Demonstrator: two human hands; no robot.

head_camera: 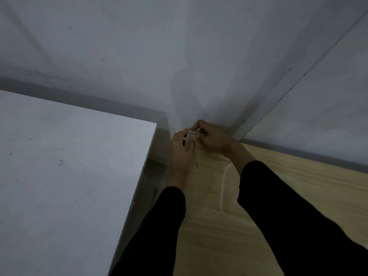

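Object (191, 134), small and pale, sits pinched between left hand (181, 152) and right hand (215, 140).

You wear long black sleeves on both arms. Your left sleeve (159, 226) is a plain, even black in the dim light, and any seams or folds in it are too dark to tell. It ends at its far end in a soft, rounded cuff edge, and a short stretch of bare forearm shows between it and your left hand (182, 150). Your right sleeve (288, 216) is the same flat black cloth and looks broader at the near edge. Its cuff also stops short of the wrist, before your right hand (214, 139). Both hands are bare, and the finger detail is blurred.
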